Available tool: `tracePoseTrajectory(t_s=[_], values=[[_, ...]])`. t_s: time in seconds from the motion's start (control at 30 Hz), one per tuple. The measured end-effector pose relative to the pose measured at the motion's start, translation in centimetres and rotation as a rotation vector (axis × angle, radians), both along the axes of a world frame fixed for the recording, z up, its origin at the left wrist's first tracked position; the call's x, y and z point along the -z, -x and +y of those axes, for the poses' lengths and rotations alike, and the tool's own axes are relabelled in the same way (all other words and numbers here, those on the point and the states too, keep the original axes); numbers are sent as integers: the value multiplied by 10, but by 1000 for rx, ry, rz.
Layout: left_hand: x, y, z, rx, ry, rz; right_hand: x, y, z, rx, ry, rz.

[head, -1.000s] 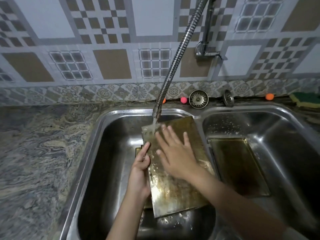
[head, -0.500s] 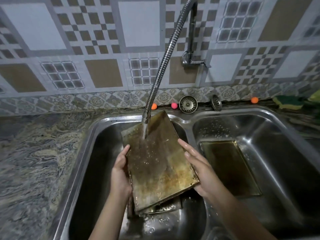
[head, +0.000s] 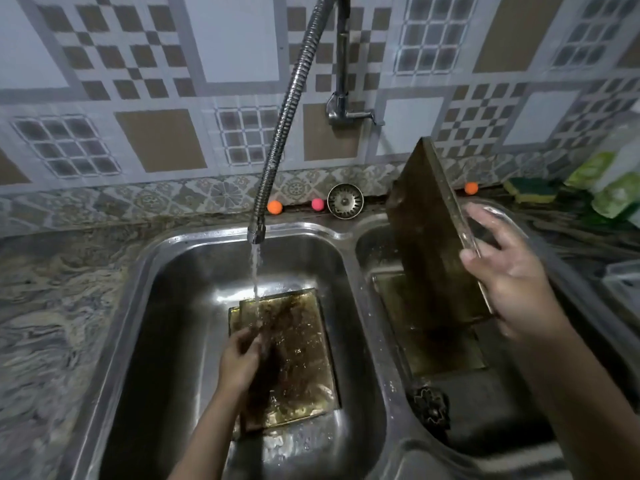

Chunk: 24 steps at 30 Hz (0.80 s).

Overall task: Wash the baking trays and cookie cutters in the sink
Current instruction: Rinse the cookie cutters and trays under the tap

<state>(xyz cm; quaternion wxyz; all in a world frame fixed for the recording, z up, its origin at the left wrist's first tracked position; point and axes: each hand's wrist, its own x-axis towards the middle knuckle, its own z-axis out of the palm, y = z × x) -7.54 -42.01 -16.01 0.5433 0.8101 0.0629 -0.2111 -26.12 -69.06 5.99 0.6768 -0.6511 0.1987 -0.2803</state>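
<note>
While water runs from the bendy metal tap hose (head: 287, 109) into the left sink bowl (head: 166, 306), the person has one hand in each bowl. The right hand (head: 505, 271) holds a dark baking tray (head: 426, 244) up on its end over the right sink bowl (head: 519, 410). Its thumb lies on the near side of the tray's edge, and its fingers (head: 485, 216) curl round the far side, so the edge is pinched between them. The tray's low end sits just over a second tray (head: 446, 355) that lies flat in the bottom of that bowl, below the hand.

The left hand (head: 239, 358) is down in the left bowl. Its fingers are bent and close together, and they touch the left edge of a wet, brown flat tray (head: 298, 358). It is hard to tell if they grip it. The water lands on this tray just past the fingertips. Another tray edge peeks out under it.

Behind the sink, far past both hands, sit an orange ball (head: 274, 207), a pink ball (head: 317, 204), a round metal strainer (head: 345, 201) and one more orange ball (head: 471, 188). A green and yellow sponge (head: 530, 189) lies to the right of the right hand's fingers.
</note>
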Motion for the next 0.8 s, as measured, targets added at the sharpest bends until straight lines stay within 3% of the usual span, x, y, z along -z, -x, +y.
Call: tracePoseTrajectory(t_s=[0.13, 0.27, 0.37, 0.57, 0.8], values=[[17, 2, 3, 83, -148, 15, 53, -4, -14, 33, 308, 423], [18, -2, 5, 110, -291, -16, 121, -1, -15, -21, 456, 614], [19, -3, 3, 137, -361, -37, 156, -1, -7, -44, 554, 626], [16, -6, 0, 176, -368, -83, 195, -12, -9, -178, 425, 760], [16, 2, 12, 188, -439, -231, 182, -26, -7, -72, 442, 609]])
